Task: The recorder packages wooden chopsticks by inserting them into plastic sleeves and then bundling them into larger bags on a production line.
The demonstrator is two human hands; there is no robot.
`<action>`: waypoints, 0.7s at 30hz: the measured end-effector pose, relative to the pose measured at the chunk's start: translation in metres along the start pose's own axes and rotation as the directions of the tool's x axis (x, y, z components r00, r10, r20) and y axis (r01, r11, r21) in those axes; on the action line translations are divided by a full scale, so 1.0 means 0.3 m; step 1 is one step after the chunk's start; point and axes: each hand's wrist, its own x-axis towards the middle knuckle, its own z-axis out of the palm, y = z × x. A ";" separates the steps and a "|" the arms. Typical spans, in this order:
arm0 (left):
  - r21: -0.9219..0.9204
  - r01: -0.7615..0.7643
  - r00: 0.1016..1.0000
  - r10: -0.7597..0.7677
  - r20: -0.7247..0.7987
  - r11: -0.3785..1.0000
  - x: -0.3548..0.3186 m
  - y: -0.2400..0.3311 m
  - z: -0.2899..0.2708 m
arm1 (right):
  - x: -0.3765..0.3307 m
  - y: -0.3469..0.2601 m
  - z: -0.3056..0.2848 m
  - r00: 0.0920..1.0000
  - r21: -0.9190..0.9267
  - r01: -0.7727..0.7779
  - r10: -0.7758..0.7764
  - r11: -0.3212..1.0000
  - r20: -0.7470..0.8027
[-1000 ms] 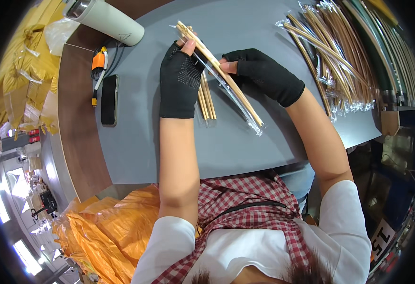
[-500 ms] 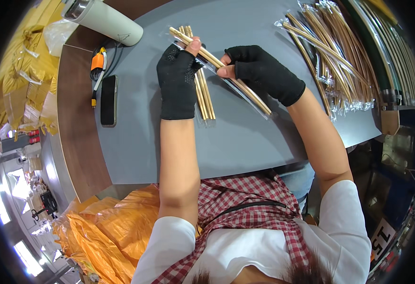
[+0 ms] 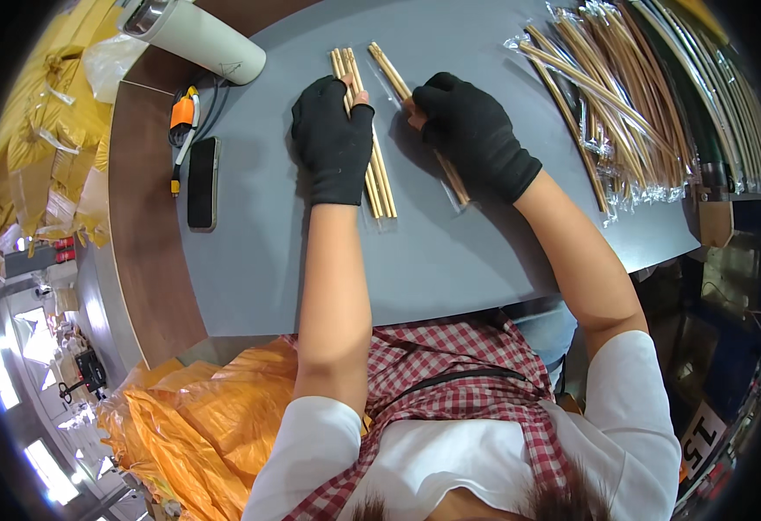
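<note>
My left hand point(image 3: 333, 139), in a black fingerless glove, rests flat on a row of wooden chopsticks point(image 3: 379, 187) lying on the grey table point(image 3: 433, 260). My right hand point(image 3: 472, 130), also black-gloved, is shut on a pair of chopsticks in a clear plastic sleeve point(image 3: 389, 69), held just right of the row and angled across the table. The sleeve's lower end point(image 3: 457, 187) shows beneath my right wrist.
A heap of sleeved chopsticks point(image 3: 624, 113) fills the table's right side. At the upper left lie a white tumbler point(image 3: 202, 39), an orange-and-black utility knife point(image 3: 182, 117) and a black phone point(image 3: 202, 182). Orange bags point(image 3: 181, 425) sit at my lower left.
My right hand has swung the sleeved pair from lying across the row to beside it on the right. My left hand has settled flat onto the row.
</note>
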 end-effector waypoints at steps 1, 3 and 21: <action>0.038 0.000 1.000 0.000 0.008 0.999 -0.005 0.005 0.003 | -0.006 -0.009 -0.002 0.998 0.010 0.057 -0.057 0.998 0.015; 0.081 0.007 1.000 -0.007 0.009 0.997 -0.009 0.009 0.003 | -0.013 -0.022 0.004 0.993 0.021 0.114 -0.114 0.993 0.029; 0.021 0.115 0.992 -0.113 -0.053 0.993 -0.010 0.006 -0.010 | -0.014 -0.044 0.070 0.949 -0.013 0.288 -0.284 0.958 0.136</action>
